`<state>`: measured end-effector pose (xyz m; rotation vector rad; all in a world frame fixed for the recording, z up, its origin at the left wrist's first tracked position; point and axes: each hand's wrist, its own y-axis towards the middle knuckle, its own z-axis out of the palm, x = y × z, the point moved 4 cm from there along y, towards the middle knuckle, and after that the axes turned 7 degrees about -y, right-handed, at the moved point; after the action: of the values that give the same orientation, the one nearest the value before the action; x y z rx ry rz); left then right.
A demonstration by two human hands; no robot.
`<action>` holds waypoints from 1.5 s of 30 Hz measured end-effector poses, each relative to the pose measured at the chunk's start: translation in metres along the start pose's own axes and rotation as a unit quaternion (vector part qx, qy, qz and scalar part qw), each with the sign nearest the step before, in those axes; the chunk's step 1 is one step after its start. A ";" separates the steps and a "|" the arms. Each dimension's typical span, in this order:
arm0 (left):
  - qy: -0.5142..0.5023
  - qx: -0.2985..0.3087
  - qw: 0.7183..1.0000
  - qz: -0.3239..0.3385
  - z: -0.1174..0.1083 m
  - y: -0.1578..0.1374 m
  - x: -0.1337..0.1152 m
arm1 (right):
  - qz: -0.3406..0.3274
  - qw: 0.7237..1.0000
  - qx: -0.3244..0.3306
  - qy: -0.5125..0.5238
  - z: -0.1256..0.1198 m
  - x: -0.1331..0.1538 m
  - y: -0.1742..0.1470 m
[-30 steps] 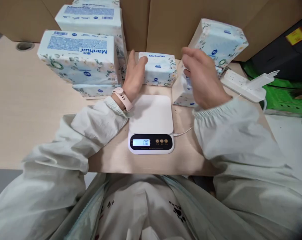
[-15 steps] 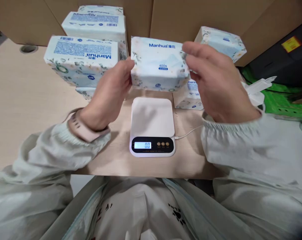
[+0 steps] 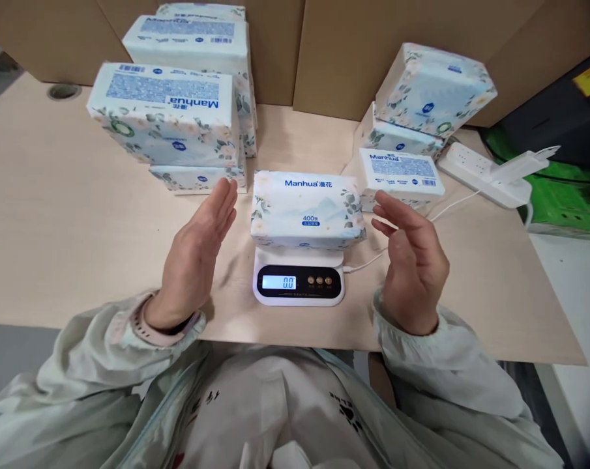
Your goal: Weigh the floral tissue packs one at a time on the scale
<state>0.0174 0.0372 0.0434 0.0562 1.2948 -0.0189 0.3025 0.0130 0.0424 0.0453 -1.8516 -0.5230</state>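
A blue-and-white pack of tissues [image 3: 307,207] printed "Manhua" rests on the white kitchen scale [image 3: 298,286], covering most of its platform. The scale's lit display [image 3: 279,283] reads 0.0. My left hand [image 3: 194,254] is held beside the pack on the left, fingers stretched out, not touching it. To the pack's right, my right hand [image 3: 412,260] is also open, with fingers extended and a gap between it and the pack.
Stacked tissue packs [image 3: 162,117] stand at the back left, more packs [image 3: 434,91] at the back right. A white power strip [image 3: 480,172] lies behind the right hand, its cable running to the scale. Cardboard panels [image 3: 334,58] border the table's back.
The tissue pack has come down from my hands onto the scale. Both hands have let go and drawn apart from it, toward me.
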 end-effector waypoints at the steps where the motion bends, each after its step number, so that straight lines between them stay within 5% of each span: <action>1: -0.005 -0.007 1.000 0.008 -0.001 0.000 0.002 | -0.003 1.000 -0.023 -0.002 0.000 -0.004 -0.002; 45: -0.023 0.004 0.999 -0.047 -0.003 0.002 0.014 | 0.019 0.999 0.039 0.014 0.009 -0.031 -0.008</action>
<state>0.0189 0.0391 0.0290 0.0019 1.2505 -0.1059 0.3033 0.0177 0.0091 0.0687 -1.8423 -0.4205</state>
